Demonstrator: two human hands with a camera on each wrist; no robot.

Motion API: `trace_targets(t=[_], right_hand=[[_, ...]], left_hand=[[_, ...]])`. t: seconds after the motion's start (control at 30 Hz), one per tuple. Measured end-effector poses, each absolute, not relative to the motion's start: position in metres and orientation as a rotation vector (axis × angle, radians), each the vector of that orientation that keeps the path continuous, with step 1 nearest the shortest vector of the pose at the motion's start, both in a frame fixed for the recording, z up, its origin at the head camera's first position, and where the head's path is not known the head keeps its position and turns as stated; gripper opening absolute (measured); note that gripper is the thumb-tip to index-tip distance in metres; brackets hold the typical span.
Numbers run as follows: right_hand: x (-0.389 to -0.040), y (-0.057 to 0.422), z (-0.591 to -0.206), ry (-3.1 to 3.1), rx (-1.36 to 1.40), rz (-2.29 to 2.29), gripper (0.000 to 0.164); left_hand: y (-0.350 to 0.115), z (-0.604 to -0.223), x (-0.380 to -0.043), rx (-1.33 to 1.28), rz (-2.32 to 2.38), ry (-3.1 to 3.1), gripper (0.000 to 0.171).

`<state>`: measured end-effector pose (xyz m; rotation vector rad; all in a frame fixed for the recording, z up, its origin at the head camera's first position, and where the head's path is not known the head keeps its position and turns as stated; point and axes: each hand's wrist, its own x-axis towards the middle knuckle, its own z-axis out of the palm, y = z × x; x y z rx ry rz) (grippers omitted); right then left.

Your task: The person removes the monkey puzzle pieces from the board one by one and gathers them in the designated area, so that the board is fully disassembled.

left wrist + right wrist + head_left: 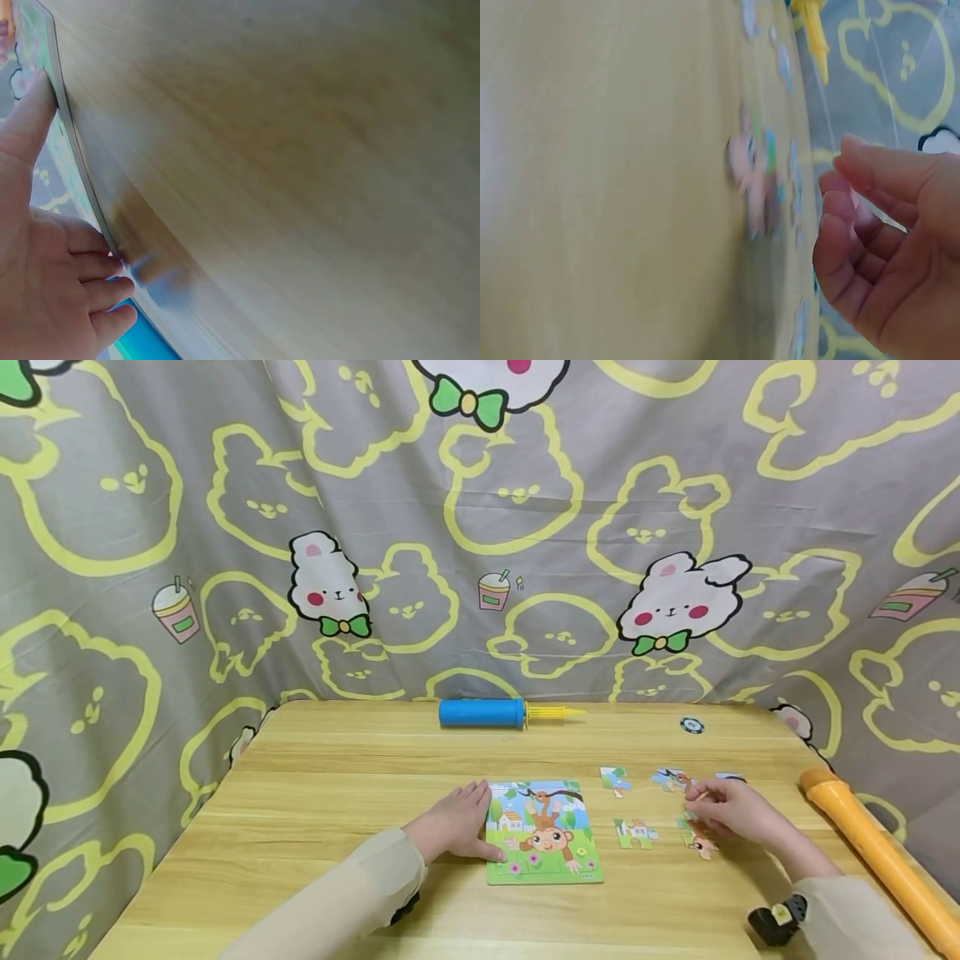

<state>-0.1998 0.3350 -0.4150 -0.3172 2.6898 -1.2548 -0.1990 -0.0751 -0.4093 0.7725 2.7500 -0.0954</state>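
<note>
A square monkey picture puzzle board (pixel 551 831) lies flat on the table. My left hand (pixel 459 822) rests at its left side, the thumb over the lower left edge and the fingers at the upper left corner. In the left wrist view, the left hand (pixel 52 277) has its fingers extended along the board's edge. Over the loose pieces on the right hovers my right hand (pixel 735 810), fingers loosely bent. No piece shows between the fingertips of the right hand (pixel 885 232) in the right wrist view. Just below it lies a monkey-face piece (pixel 702 843).
Other loose puzzle pieces include a house piece (pixel 635 833), a corner piece (pixel 615 778) and a branch piece (pixel 670 778). A blue and yellow hand pump (pixel 482 712) and a round chip (pixel 692 725) lie at the back. An orange tube (pixel 877 852) runs along the right edge.
</note>
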Motion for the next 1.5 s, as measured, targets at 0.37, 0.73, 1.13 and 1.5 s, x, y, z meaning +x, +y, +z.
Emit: trace_targets(t=[0.37,0.73,1.13,1.5], right_hand=[[-0.205,0.28,-0.404,2.694,-0.491,-1.263,0.021],[-0.208,0.224,-0.411,2.591,-0.759,-1.239,0.015],[-0.207,0.198,-0.425,2.585,-0.847,-1.075,0.021],[-0.207,0.194,-0.424,2.568,-0.932,-0.922,0.03]], left_hand=[[-0.075,-0.411,-0.199,0.758,-0.097,2.758,0.102],[-0.076,-0.411,-0.199,0.755,-0.08,2.752,0.101],[-0.075,-0.408,-0.197,0.744,-0.07,2.749,0.101],[-0.075,-0.409,-0.198,0.753,-0.071,2.747,0.101]])
